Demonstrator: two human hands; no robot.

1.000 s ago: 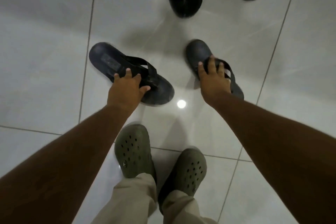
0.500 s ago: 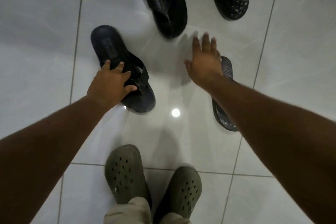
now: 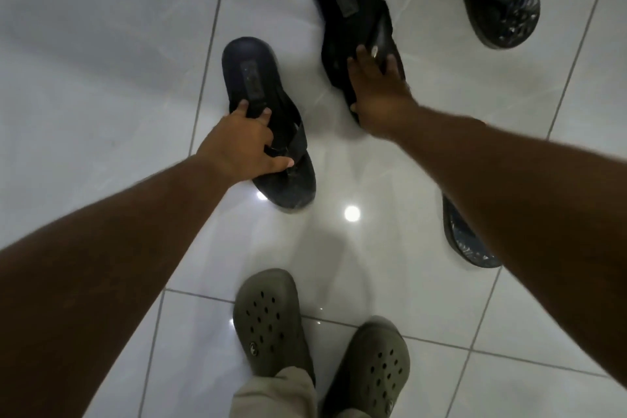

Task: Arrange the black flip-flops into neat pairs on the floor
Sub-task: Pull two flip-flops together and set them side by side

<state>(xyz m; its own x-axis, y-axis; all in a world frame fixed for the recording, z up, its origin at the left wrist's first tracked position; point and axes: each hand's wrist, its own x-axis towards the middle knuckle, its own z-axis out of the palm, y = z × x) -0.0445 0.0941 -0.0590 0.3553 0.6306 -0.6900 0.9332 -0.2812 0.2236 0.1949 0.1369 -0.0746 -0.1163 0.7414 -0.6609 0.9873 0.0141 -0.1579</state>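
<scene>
Left hand (image 3: 237, 146) clamped on the strap of the near flip-flop (image 3: 268, 125), heel end pointing away, toe end toward the feet. Right hand (image 3: 376, 92) spread flat, fingers apart, pressing on the far flip-flop (image 3: 353, 10), up and right on the white floor (image 3: 101, 78). Long axes roughly parallel, tilted alike, a gap between. Probably a matching pair, though blur hides detail. Next: slide the far one down and leftward, beside its mate.

Two plain black rubber flip-flops (image 3: 261, 102) (image 3: 353, 10); a black sandal with pale speckled toe (image 3: 505, 10); olive-green perforated clogs (image 3: 268, 319); glossy white floor tiles (image 3: 101, 61); a dark, perhaps bluish-patterned sole (image 3: 468, 244)
</scene>
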